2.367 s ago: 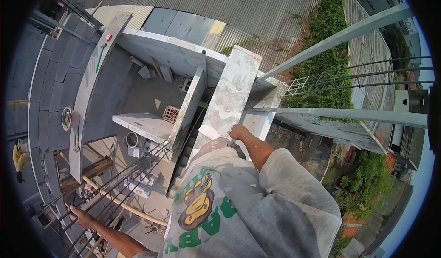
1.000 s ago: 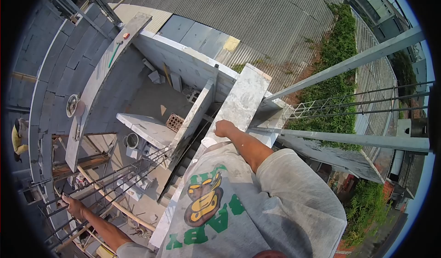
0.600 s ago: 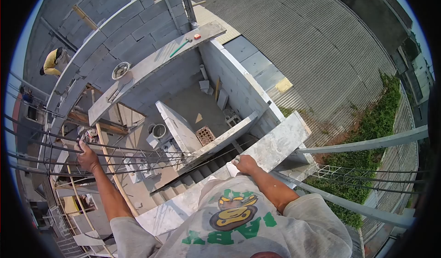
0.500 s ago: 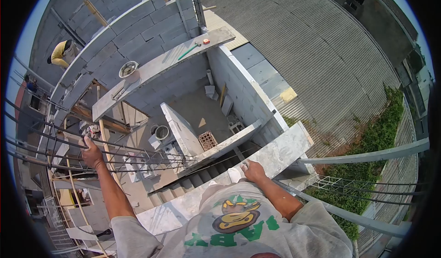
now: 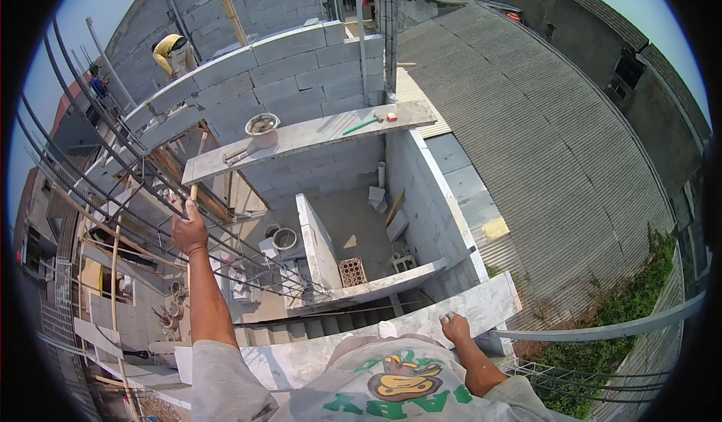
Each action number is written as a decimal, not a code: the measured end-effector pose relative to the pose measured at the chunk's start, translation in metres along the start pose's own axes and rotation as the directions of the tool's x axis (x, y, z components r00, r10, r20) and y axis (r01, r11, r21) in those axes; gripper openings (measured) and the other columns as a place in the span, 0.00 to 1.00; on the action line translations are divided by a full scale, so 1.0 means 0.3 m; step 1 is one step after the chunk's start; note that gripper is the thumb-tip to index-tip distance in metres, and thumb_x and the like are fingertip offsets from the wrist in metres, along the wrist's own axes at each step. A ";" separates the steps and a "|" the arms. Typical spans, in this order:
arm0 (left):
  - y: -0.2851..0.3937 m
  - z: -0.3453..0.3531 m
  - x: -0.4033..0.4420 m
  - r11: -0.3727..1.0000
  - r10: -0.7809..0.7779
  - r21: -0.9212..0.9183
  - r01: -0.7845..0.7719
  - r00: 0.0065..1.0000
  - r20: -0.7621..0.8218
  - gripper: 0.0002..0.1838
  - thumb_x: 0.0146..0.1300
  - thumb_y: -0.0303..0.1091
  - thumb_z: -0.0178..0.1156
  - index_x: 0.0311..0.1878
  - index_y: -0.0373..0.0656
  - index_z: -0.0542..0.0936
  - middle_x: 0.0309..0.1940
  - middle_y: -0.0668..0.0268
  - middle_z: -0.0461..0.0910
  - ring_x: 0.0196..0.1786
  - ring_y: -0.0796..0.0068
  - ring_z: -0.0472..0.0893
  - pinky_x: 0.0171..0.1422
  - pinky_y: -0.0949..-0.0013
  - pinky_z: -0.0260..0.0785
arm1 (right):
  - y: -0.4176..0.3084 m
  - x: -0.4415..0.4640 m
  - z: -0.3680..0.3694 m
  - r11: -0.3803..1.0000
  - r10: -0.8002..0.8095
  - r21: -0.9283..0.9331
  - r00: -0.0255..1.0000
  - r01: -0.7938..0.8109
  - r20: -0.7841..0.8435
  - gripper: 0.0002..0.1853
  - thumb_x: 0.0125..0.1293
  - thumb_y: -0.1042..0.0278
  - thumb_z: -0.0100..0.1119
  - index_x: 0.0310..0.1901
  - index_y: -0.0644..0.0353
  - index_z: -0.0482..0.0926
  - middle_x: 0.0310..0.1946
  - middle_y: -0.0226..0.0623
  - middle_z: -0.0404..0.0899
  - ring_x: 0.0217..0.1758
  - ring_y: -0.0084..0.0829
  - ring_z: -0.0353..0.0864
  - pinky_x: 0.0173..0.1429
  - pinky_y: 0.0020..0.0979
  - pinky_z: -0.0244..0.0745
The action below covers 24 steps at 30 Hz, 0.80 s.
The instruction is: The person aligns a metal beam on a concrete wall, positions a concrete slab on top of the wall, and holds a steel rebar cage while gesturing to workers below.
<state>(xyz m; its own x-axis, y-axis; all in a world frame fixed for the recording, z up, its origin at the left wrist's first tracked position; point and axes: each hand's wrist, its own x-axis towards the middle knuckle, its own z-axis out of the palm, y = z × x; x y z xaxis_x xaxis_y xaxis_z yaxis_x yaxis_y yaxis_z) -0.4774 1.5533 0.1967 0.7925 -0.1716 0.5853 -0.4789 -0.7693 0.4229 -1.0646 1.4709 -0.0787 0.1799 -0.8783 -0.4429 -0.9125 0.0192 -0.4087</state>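
My left hand [image 5: 189,230] is closed around a steel reinforcing bar [image 5: 139,170] of a tied rebar cage that slants up to the left. My right hand [image 5: 456,329] is a loose fist over the pale plank [image 5: 485,305] I stand on. Something small and greyish shows at its fingertips, too small to name. A white shoe tip [image 5: 387,329] pokes out below my shirt on the plank.
Below lie stairs [image 5: 301,330] and block-walled rooms. Across the gap, a plank [image 5: 312,138] carries a bucket of mortar [image 5: 262,129] and a green-handled hammer [image 5: 362,125]. A co-worker in yellow [image 5: 171,55] bends behind the block wall. Corrugated roofing [image 5: 526,113] spreads right.
My view has tilted up and swung left, so the scene sits lower and further right. My left hand stays on the rebar; my right hand stays closed over the plank.
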 end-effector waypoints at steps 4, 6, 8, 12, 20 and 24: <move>-0.030 0.034 0.016 0.997 -0.024 0.076 0.027 0.999 -0.035 0.27 0.63 0.58 0.46 0.54 0.49 0.77 0.48 0.52 0.79 0.51 0.48 0.77 0.54 0.53 0.67 | -0.026 0.046 0.048 0.999 -0.035 0.016 0.991 0.033 0.125 0.23 0.61 0.48 0.51 0.43 0.61 0.81 0.42 0.55 0.79 0.49 0.52 0.78 0.54 0.43 0.71; 0.016 -0.021 -0.003 1.000 -0.010 0.020 0.009 1.000 0.028 0.25 0.63 0.57 0.47 0.54 0.51 0.77 0.48 0.54 0.79 0.51 0.49 0.77 0.54 0.53 0.68 | -0.040 0.056 0.060 0.998 -0.048 0.038 0.988 0.043 0.145 0.23 0.61 0.48 0.52 0.43 0.61 0.81 0.42 0.54 0.79 0.49 0.52 0.78 0.54 0.43 0.72; 0.023 -0.033 -0.004 1.000 -0.005 -0.001 0.005 0.999 0.042 0.24 0.64 0.55 0.47 0.55 0.52 0.77 0.48 0.55 0.79 0.51 0.49 0.77 0.53 0.54 0.68 | -0.040 0.066 0.064 0.998 -0.060 0.028 0.985 0.056 0.162 0.23 0.60 0.49 0.52 0.42 0.62 0.81 0.42 0.54 0.80 0.49 0.51 0.78 0.54 0.43 0.72; -0.030 0.027 0.008 0.999 0.021 -0.027 -0.023 0.999 -0.043 0.22 0.64 0.54 0.48 0.54 0.52 0.77 0.47 0.56 0.80 0.49 0.49 0.78 0.52 0.54 0.69 | -0.029 0.081 0.064 0.999 -0.036 -0.006 0.987 0.038 0.160 0.23 0.60 0.48 0.52 0.42 0.61 0.81 0.42 0.53 0.80 0.49 0.51 0.78 0.54 0.42 0.72; -0.024 0.050 0.003 1.000 0.024 -0.019 -0.025 0.999 -0.045 0.19 0.63 0.52 0.50 0.50 0.52 0.79 0.41 0.55 0.81 0.45 0.49 0.79 0.48 0.54 0.70 | 0.158 0.224 0.217 0.994 -0.082 0.090 0.985 0.069 0.149 0.16 0.61 0.55 0.55 0.33 0.64 0.79 0.26 0.46 0.81 0.27 0.39 0.80 0.31 0.35 0.74; -0.003 0.031 0.000 0.997 -0.004 -0.078 -0.002 0.997 -0.075 0.17 0.61 0.50 0.53 0.46 0.51 0.80 0.38 0.56 0.81 0.43 0.51 0.80 0.47 0.54 0.70 | 0.232 0.334 0.260 0.903 0.041 0.395 0.950 -0.167 0.309 0.10 0.63 0.65 0.56 0.32 0.65 0.73 0.21 0.40 0.77 0.17 0.29 0.75 0.17 0.27 0.66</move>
<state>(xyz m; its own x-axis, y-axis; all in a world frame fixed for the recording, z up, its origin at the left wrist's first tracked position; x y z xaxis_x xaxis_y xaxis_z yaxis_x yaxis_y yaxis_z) -0.4734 1.5484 0.1900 0.7636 -0.1219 0.6341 -0.5085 -0.7187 0.4741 -1.0815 1.4214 -0.2139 0.2473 -0.6863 -0.6840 -0.7094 0.3526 -0.6103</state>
